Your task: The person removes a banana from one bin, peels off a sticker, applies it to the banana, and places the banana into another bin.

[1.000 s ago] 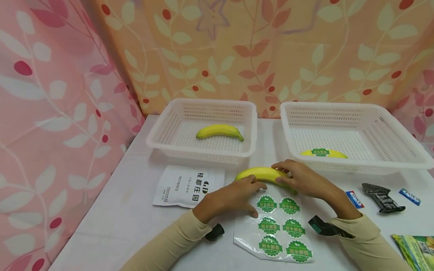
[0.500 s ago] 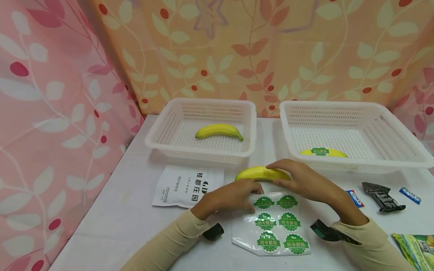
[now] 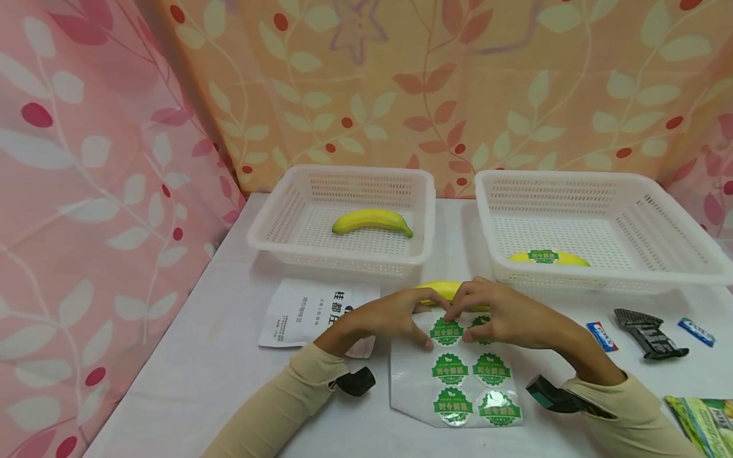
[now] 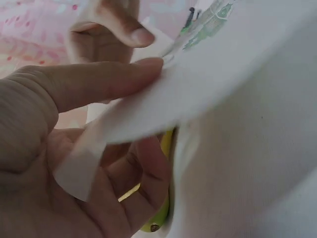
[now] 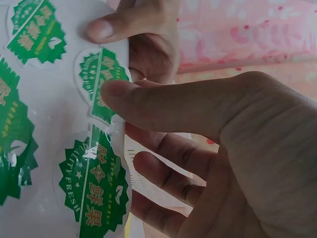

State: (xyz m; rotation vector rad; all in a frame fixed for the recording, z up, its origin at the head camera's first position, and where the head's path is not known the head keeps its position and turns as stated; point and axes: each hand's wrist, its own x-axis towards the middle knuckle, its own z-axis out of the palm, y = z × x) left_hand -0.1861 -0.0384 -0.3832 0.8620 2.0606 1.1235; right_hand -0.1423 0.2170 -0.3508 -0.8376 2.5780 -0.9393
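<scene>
A white sheet of green round stickers [image 3: 409, 388] lies before me, its far edge raised off the table. My left hand [image 3: 389, 315] pinches the sheet's upper left edge, thumb above and fingers underneath, as the left wrist view shows. At the top stickers is my right hand [image 3: 509, 312]; in the right wrist view its thumb presses on a green sticker [image 5: 101, 84] while the fingers sit behind the sheet. This sticker's edge looks partly lifted. Just beyond the hands lies a yellow banana [image 3: 438, 290], partly hidden by them.
One banana [image 3: 372, 221] lies in the left white basket [image 3: 338, 254]. The right basket [image 3: 601, 277] holds a banana with a green sticker [image 3: 543, 256]. A white pouch [image 3: 303, 315] is at left; a black wrapper [image 3: 649, 334], small blue packets [image 3: 697, 332] and a green bag [image 3: 701, 423] are at right.
My right hand has let go of the banana and moved left and nearer, onto the top stickers. My left hand has gone from the banana's side to the sheet's edge.
</scene>
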